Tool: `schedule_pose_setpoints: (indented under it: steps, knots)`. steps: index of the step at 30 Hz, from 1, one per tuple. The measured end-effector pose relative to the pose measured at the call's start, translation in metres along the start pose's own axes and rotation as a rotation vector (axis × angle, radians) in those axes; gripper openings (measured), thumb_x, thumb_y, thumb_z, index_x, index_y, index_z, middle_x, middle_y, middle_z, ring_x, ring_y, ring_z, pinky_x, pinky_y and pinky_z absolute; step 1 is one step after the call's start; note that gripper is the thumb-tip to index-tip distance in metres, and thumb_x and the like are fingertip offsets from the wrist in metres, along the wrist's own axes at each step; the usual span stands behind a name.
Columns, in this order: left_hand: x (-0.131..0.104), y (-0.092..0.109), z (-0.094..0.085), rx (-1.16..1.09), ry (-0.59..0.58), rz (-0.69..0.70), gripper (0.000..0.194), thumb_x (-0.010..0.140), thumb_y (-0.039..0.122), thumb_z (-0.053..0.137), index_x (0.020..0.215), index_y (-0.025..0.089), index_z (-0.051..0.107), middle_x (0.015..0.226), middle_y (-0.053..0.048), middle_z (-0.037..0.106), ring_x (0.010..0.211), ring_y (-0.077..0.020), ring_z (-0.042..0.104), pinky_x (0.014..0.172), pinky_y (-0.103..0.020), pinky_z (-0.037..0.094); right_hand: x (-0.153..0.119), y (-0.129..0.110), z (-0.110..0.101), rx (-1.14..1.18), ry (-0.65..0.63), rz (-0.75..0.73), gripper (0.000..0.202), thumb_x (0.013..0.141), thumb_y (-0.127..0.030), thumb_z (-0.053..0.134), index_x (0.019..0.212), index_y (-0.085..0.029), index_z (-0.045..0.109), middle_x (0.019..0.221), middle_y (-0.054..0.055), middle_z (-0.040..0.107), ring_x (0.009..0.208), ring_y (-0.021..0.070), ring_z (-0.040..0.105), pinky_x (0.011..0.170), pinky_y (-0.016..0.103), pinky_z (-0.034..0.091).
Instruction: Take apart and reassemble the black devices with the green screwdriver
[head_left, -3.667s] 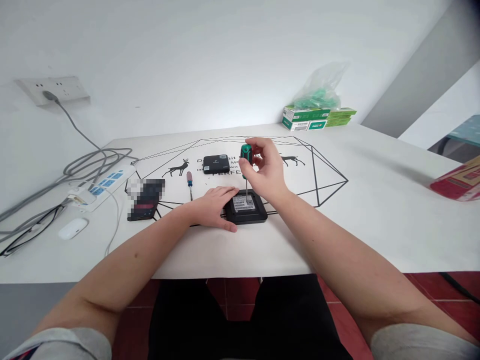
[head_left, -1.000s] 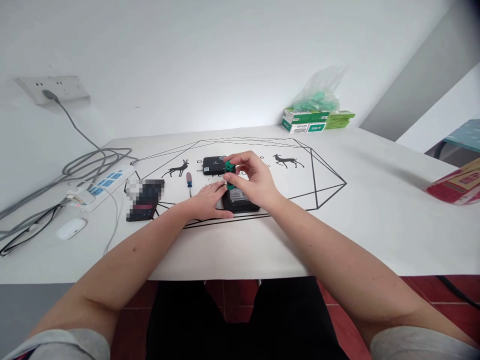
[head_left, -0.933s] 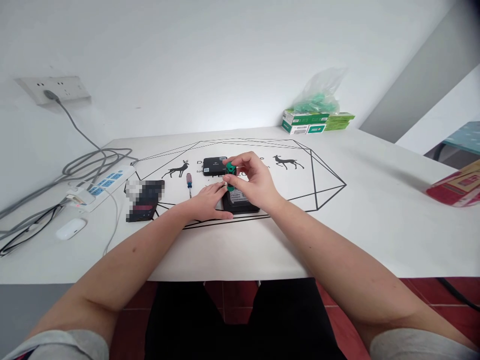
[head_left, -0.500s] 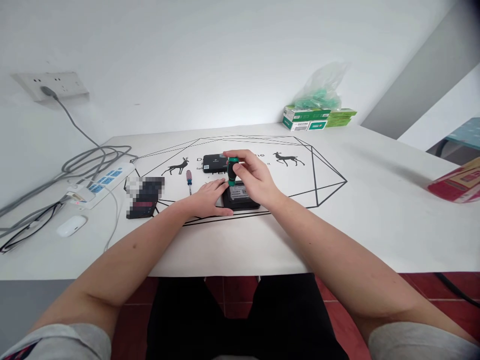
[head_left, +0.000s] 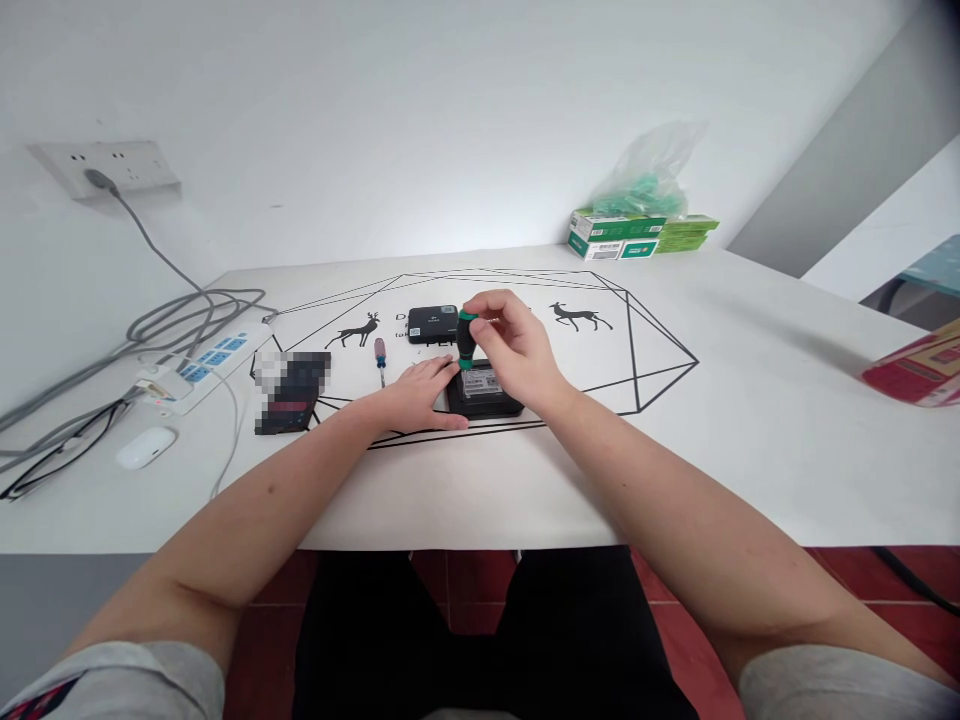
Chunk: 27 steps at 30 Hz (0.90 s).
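My right hand (head_left: 516, 345) is closed around the handle of a green-and-black screwdriver (head_left: 466, 340). The screwdriver stands nearly upright over the left part of an opened black hard drive case (head_left: 499, 408), where a drive with a pale label (head_left: 480, 384) lies. Its tip is too small to make out. My left hand (head_left: 421, 397) braces the left end of the case, thumb along the near edge and fingers at the far corner. Just behind lies a black case cover (head_left: 433, 324). A second screwdriver (head_left: 380, 362) with a reddish-and-blue handle rests left of my left hand.
On the left are a partly blurred phone (head_left: 292, 395), a white power strip (head_left: 225, 365), coiled grey cables (head_left: 187, 310) and a white earbud case (head_left: 147, 448). Green-and-white boxes (head_left: 619, 230) under a plastic bag stand at the back. A red package (head_left: 919, 370) sits far right.
My right hand has shifted slightly, and the screwdriver stands straighter with its top turned to the right. My left hand stays at the case. The whole view has moved a little.
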<state>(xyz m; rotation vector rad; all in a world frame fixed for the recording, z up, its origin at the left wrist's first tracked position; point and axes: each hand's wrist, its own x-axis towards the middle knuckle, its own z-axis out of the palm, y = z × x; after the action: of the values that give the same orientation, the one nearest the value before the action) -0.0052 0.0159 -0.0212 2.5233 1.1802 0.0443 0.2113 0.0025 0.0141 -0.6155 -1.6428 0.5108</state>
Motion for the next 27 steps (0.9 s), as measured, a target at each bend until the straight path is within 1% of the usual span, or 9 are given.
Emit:
schedule_pose_setpoints:
  steps: [4, 7, 10, 13, 15, 18, 22, 25, 27]
  knots:
    - [-0.0002, -0.0001, -0.0001, 0.014, -0.010, -0.001, 0.119, 0.090, 0.095, 0.057, 0.177, 0.017, 0.032, 0.188, -0.024, 0.020, 0.173, -0.0481, 0.019, 0.138, -0.063, 0.024, -0.0007, -0.0009, 0.0023, 0.029, 0.004, 0.073, 0.022, 0.095, -0.039, 0.075, 0.111, -0.029, 0.064, 0.112, 0.002, 0.074, 0.092, 0.0181, 0.066, 0.085, 0.039, 0.060]
    - [0.0001, -0.0005, 0.0002, -0.002, 0.001, 0.000, 0.119, 0.089, 0.094, 0.060, 0.176, 0.018, 0.033, 0.187, -0.024, 0.022, 0.172, -0.0500, 0.021, 0.137, -0.065, 0.024, -0.0017, -0.0004, 0.0032, 0.034, 0.005, 0.086, 0.024, 0.094, -0.038, 0.074, 0.112, -0.029, 0.062, 0.108, 0.001, 0.074, 0.087, 0.0171, 0.065, 0.084, 0.040, 0.060]
    - [-0.0002, 0.0003, -0.0006, -0.010, 0.001, 0.005, 0.118, 0.089, 0.094, 0.060, 0.176, 0.019, 0.033, 0.187, -0.022, 0.023, 0.172, -0.0503, 0.021, 0.137, -0.064, 0.025, -0.0028, -0.0002, 0.0039, 0.068, 0.000, 0.085, 0.020, 0.098, -0.036, 0.069, 0.114, -0.029, 0.059, 0.112, 0.003, 0.075, 0.091, 0.0184, 0.070, 0.089, 0.043, 0.061]
    - [-0.0008, 0.0015, -0.0016, 0.005, -0.008, 0.008, 0.118, 0.092, 0.093, 0.057, 0.177, 0.016, 0.031, 0.187, -0.024, 0.021, 0.173, -0.0486, 0.020, 0.138, -0.062, 0.024, -0.0036, -0.0005, 0.0037, 0.084, -0.025, 0.091, 0.019, 0.101, -0.037, 0.066, 0.116, -0.030, 0.058, 0.114, 0.004, 0.077, 0.095, 0.0205, 0.074, 0.093, 0.046, 0.063]
    - [-0.0009, 0.0014, -0.0015, 0.007, -0.001, 0.011, 0.118, 0.091, 0.093, 0.057, 0.176, 0.014, 0.032, 0.187, -0.025, 0.021, 0.173, -0.0489, 0.020, 0.138, -0.063, 0.024, -0.0040, -0.0011, 0.0027, 0.078, -0.040, 0.085, 0.022, 0.102, -0.038, 0.065, 0.122, -0.031, 0.058, 0.115, 0.005, 0.078, 0.101, 0.0224, 0.076, 0.096, 0.047, 0.064]
    - [-0.0001, -0.0004, 0.0002, -0.003, 0.026, 0.023, 0.116, 0.091, 0.094, 0.058, 0.175, 0.018, 0.035, 0.186, -0.024, 0.025, 0.171, -0.0510, 0.024, 0.137, -0.066, 0.026, -0.0043, -0.0023, 0.0000, 0.061, -0.079, 0.057, 0.026, 0.107, -0.039, 0.059, 0.131, -0.032, 0.062, 0.127, 0.006, 0.078, 0.114, 0.0247, 0.077, 0.106, 0.051, 0.062]
    - [0.0009, -0.0038, 0.0027, -0.012, 0.050, 0.041, 0.115, 0.089, 0.095, 0.060, 0.174, 0.020, 0.039, 0.184, -0.023, 0.031, 0.169, -0.0520, 0.028, 0.135, -0.065, 0.029, -0.0030, -0.0026, -0.0042, -0.028, -0.124, -0.003, 0.029, 0.111, -0.035, 0.050, 0.131, -0.031, 0.070, 0.140, 0.008, 0.075, 0.126, 0.0273, 0.073, 0.112, 0.054, 0.060]
    - [0.0012, -0.0054, 0.0037, -0.014, 0.057, 0.043, 0.117, 0.089, 0.096, 0.059, 0.175, 0.020, 0.037, 0.185, -0.022, 0.030, 0.170, -0.0509, 0.027, 0.136, -0.063, 0.028, -0.0006, -0.0001, -0.0055, -0.122, -0.077, -0.118, 0.031, 0.111, -0.029, 0.047, 0.126, -0.030, 0.074, 0.137, 0.010, 0.071, 0.133, 0.0284, 0.067, 0.114, 0.056, 0.057]
    - [0.0015, -0.0065, 0.0043, -0.015, 0.058, 0.044, 0.118, 0.089, 0.097, 0.059, 0.176, 0.020, 0.036, 0.185, -0.021, 0.029, 0.170, -0.0503, 0.027, 0.136, -0.063, 0.028, 0.0010, 0.0021, -0.0056, -0.159, -0.035, -0.177, 0.033, 0.111, -0.023, 0.045, 0.121, -0.030, 0.075, 0.127, 0.010, 0.069, 0.125, 0.0272, 0.068, 0.108, 0.054, 0.059]
